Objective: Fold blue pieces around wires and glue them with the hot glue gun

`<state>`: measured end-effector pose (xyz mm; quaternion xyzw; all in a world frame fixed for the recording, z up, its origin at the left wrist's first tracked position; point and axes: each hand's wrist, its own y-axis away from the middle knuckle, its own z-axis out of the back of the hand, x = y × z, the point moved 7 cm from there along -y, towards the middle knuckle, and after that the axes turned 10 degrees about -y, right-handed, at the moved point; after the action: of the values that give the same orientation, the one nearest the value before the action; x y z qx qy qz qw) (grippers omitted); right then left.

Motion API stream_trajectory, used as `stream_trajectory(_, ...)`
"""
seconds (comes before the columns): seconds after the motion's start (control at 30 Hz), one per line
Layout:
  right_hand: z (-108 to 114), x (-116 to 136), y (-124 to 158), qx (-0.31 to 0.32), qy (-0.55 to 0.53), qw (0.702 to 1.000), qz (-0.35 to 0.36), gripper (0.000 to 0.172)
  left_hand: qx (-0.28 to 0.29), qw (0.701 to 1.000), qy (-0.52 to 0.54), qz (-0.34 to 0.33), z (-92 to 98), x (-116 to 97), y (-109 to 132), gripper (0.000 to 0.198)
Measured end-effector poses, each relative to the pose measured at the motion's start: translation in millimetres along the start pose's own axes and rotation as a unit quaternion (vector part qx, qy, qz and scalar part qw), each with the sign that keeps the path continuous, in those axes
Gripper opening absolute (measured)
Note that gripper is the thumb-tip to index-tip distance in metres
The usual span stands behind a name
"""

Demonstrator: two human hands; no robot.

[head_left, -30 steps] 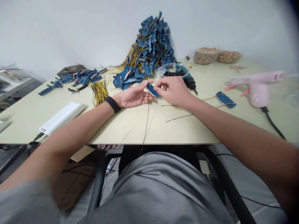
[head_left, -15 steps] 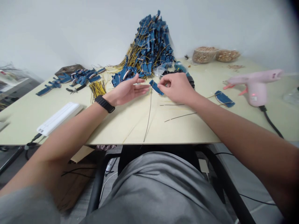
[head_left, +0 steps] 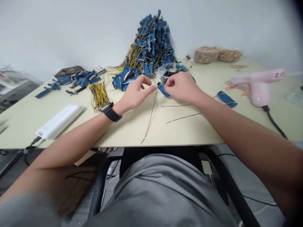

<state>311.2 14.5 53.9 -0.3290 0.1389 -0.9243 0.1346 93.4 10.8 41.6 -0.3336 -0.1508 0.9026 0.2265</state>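
Observation:
My right hand (head_left: 181, 87) pinches a small blue curved piece (head_left: 163, 90) between thumb and fingers, a little above the table. A thin black wire (head_left: 151, 116) runs from the piece down toward the table's front edge. My left hand (head_left: 137, 92), with a black watch on its wrist, is just left of the piece. Its thumb points at the piece and its fingers are bent, with a gap between them; I see nothing held there. Another blue piece (head_left: 226, 99) with wires lies on the table beyond my right forearm.
A pink glue gun (head_left: 259, 86) stands at the right, its cable trailing off. Behind my hands rise a tall heap of wired blue pieces (head_left: 151, 41) and a clear tub (head_left: 163, 70). Left lie a yellow-black wire bundle (head_left: 98, 95), pliers (head_left: 75, 91) and a white power strip (head_left: 59, 121).
My left hand has turned over from a flat, stretched palm to bent fingers with the thumb toward the piece. The blue piece has shifted slightly right in my right hand.

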Motion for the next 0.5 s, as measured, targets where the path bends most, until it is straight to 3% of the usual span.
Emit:
stream_trajectory(0.3, -5.9, 1.1, 3.7, 0.015, 0.017, 0.999, -0.044, 0.021, 0.092, 0.972, -0.217, -0.017, -30.8, -32.8, -11.7, 0.080)
stream_trajectory(0.5, -5.5, 3.3, 2.5, 0.018, 0.023, 0.998, -0.049, 0.034, 0.104, 0.974, -0.202, -0.007, -45.4, -39.6, -17.6, 0.081)
